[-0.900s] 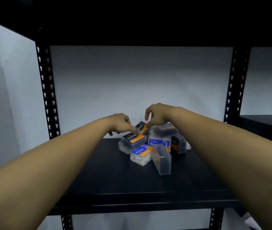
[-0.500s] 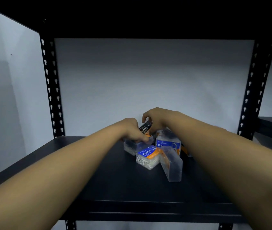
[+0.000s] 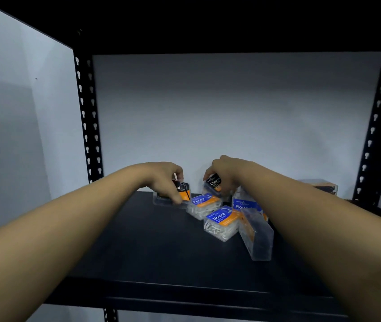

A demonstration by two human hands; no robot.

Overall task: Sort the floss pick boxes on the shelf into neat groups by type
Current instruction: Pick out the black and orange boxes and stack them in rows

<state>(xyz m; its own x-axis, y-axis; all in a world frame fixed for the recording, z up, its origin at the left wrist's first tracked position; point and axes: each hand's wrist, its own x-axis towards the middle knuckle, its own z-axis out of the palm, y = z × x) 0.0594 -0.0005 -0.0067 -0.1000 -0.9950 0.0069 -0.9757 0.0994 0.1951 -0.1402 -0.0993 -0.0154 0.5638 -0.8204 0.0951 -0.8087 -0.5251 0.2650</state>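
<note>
A black metal shelf (image 3: 161,252) filled the lower half of the frame, with both forearms reaching in from the bottom corners. The left hand (image 3: 166,180) was seen left of centre, fingers curled round a black-and-orange charcoal box (image 3: 183,191), which was held at the shelf surface. The right hand (image 3: 227,175) was seen just right of centre, its fingers curled over a second charcoal box (image 3: 213,185), held tilted above the pile. Below and between the hands, two blue-and-orange "Round" boxes (image 3: 220,223) of white picks were noted lying flat, one touching the other. A third Round box (image 3: 243,203) was seen standing behind them, partly hidden by the right wrist. A clear box on its edge (image 3: 258,238) leaned at the pile's lower right. Further right, near the perforated black upright (image 3: 375,126), another box (image 3: 319,185) was noted, blurred, its label unreadable.
</note>
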